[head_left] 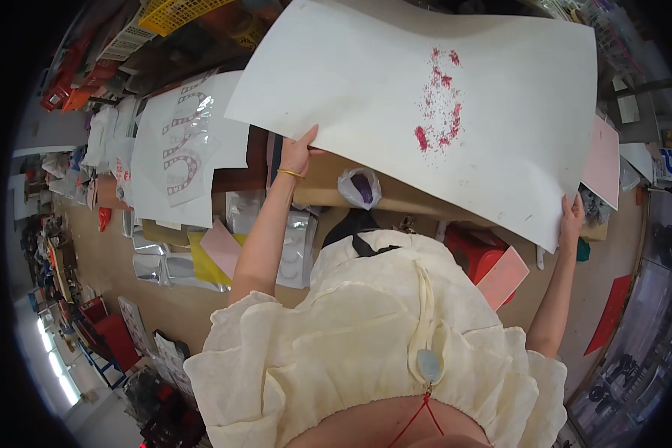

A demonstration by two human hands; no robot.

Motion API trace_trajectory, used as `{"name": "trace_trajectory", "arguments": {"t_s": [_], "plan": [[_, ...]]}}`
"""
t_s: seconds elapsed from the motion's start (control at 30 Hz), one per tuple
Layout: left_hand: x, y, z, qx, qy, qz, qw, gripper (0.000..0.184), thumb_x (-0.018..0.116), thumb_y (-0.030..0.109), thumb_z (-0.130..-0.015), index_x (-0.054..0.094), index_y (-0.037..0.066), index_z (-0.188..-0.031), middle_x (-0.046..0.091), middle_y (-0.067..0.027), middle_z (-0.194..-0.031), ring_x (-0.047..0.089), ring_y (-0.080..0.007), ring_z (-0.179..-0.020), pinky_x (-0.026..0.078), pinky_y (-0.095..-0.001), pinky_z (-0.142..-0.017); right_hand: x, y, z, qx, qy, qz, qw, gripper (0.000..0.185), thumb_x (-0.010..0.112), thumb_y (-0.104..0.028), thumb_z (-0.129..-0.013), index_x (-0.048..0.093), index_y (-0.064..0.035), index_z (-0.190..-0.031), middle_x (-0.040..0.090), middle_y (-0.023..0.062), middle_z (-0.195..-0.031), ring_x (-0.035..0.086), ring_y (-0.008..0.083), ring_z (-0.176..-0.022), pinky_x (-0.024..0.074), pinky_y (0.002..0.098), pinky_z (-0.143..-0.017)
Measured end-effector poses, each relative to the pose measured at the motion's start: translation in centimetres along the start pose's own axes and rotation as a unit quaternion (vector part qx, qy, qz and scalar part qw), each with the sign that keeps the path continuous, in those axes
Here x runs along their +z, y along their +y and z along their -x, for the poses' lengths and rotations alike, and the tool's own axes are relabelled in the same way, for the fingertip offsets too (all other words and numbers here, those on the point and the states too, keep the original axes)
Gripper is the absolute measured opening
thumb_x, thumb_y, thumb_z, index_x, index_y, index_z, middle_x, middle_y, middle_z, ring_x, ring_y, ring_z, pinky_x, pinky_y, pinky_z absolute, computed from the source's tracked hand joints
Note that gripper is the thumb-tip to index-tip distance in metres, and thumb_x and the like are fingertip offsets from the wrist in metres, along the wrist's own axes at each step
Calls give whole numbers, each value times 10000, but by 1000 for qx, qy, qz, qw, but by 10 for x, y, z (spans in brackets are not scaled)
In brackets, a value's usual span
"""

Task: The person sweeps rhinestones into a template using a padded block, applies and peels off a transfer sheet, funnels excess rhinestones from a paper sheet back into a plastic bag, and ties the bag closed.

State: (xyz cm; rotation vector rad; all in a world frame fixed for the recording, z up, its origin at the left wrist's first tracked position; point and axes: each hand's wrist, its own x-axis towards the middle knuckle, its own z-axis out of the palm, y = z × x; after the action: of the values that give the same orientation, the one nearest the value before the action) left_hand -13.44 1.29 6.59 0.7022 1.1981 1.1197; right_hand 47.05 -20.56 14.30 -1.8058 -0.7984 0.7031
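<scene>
Head view, left hand [297, 155] and right hand [572, 216] gripping white sheet [351, 75], clear bag [346, 181] holding something purple [364, 188]

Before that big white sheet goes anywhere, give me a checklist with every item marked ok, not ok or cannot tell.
1. Left hand gripping the white sheet: ok, it pinches the near edge toward the left.
2. Right hand gripping: ok, it holds the right edge near the close corner.
3. Sheet lying flat: not ok, it bows and ripples.
4. Red specks fixed to the sheet: cannot tell whether stuck or loose.
5. Plastic bag off the sheet's top: ok, it shows outside the near edge.
6. Space beneath the sheet: cannot tell, mostly hidden.
</scene>
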Motion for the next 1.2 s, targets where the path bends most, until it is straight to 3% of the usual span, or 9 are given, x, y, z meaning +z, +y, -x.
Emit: {"name": "trace_trajectory", "arguments": {"t_s": [0.1,0.23,0.37,0.63,0.8,1.03,1.2], "plan": [[1,9,14,9,17,9,1000,325,683,78,-885,599,-88,-1152,686,-172,-978,689,-211,-680,596,-255,-495,-4,-13,6,24,-15,11,1000,394,560,-122,-985,503,31,-1344,663,114,-1139,604,97,-865,472,196,-757],[-5,31,29,38,10,13,999,301,693,77,-879,615,-90,-1118,691,-165,-950,689,-212,-669,603,-263,-509,-18,-21,3,65,-41,28,997,392,561,-128,-988,506,27,-1344,666,99,-1106,602,85,-849,472,191,-735],[-7,58,46,67,9,-11,998,270,699,74,-876,636,-93,-1077,697,-164,-932,695,-213,-679,608,-271,-518,-23,-37,5,7,-7,13,1000,384,561,-136,-993,513,29,-1336,668,92,-1058,602,80,-807,469,179,-677],[-48,95,84,120,41,-41,991,221,668,56,-898,651,-69,-1081,708,-157,-953,713,-230,-749,621,-307,-601,32,-123,39,21,-46,15,999,399,583,-141,-985,510,36,-1335,657,98,-1050,603,88,-795,470,182,-661],[-60,114,105,145,49,-62,986,212,672,55,-895,665,-74,-1063,712,-158,-958,716,-233,-772,622,-318,-612,44,-134,51,7,-73,12,997,416,587,-142,-981,500,38,-1346,652,101,-1058,603,90,-809,471,182,-675],[-52,146,100,188,25,-73,979,200,703,62,-869,679,-101,-982,708,-151,-893,692,-200,-719,612,-287,-595,51,-136,66,27,-32,19,999,448,573,-139,-984,469,35,-1383,644,122,-1104,601,95,-875,473,187,-718],[-60,160,94,152,65,-63,984,206,710,70,-861,681,-81,-999,706,-146,-897,673,-182,-697,568,-265,-541,78,-167,115,8,6,-18,1000,475,566,-141,-987,440,49,-1403,615,166,-1221,607,137,-972,471,204,-809]]}}
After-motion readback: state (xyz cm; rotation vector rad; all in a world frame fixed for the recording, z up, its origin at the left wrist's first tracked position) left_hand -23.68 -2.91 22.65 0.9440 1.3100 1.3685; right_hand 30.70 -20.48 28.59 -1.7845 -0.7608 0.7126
